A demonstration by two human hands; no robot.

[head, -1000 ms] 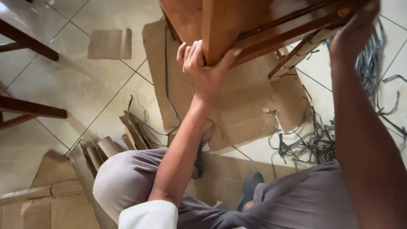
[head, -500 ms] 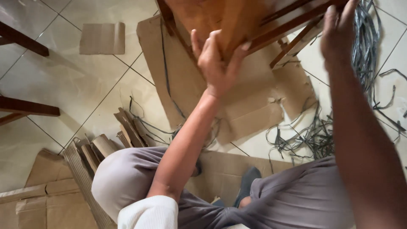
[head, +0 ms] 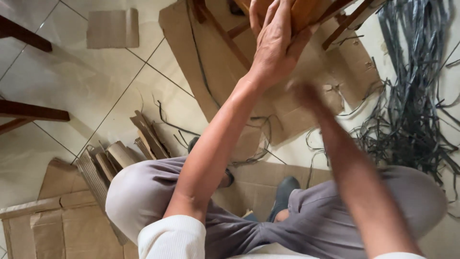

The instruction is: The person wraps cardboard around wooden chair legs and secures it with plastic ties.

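We see a floor of pale glossy tiles with dark grout lines; flattened cardboard lies spread over it; a small cardboard scrap sits apart; dark wooden furniture legs enter at left; grey straps tangle at right.

My left arm reaches far forward and up, nearly straight, bare from a white sleeve at the shoulder. My left hand sits at the top of the view with the back of it towards me, fingers pointing up and close together, thumb spread to the right in a clasping grip. My right forearm runs up from the lower right; my right hand is motion-blurred, its fingers unreadable.
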